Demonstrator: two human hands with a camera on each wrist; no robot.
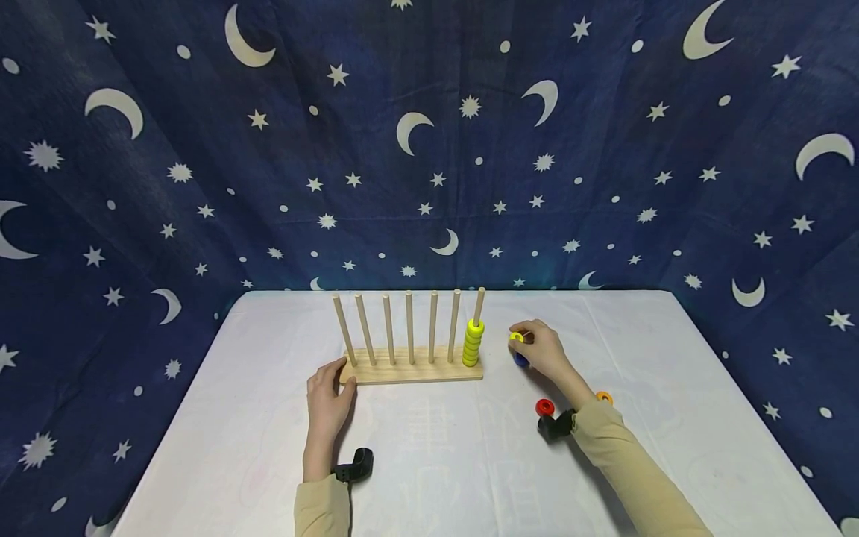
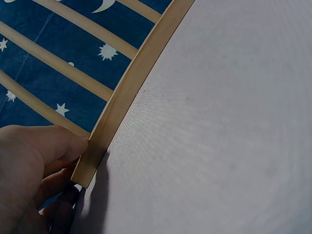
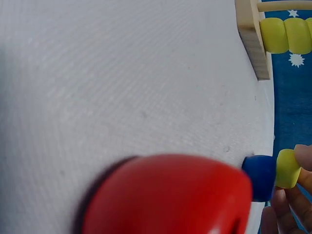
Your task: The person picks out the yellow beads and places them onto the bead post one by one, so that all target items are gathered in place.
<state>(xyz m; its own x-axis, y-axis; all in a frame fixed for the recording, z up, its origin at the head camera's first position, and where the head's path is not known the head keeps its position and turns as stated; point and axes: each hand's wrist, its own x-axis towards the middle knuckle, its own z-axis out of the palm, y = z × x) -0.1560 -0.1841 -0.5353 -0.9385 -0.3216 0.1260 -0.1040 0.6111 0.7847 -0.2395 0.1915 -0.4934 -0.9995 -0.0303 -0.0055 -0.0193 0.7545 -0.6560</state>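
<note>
A wooden peg stand (image 1: 409, 373) with a row of upright pegs stands mid-table. Several yellow rings (image 1: 473, 344) are stacked on its rightmost peg; the other pegs are bare. My left hand (image 1: 330, 399) grips the left end of the base, the thumb in front, as the left wrist view (image 2: 24, 165) also shows. To the right of the stand, my right hand (image 1: 545, 350) pinches a single yellow ring (image 3: 288, 168). Directly beneath that ring sits a blue ring (image 3: 260, 178) on the table; whether the two touch is hard to tell.
A red ring (image 1: 545, 407) lies on the white table (image 1: 429, 477) near my right wrist and looms large in the right wrist view. Partly behind the right sleeve is an orange ring (image 1: 605, 397). A dark blue star-patterned cloth (image 1: 376, 164) hangs behind the table.
</note>
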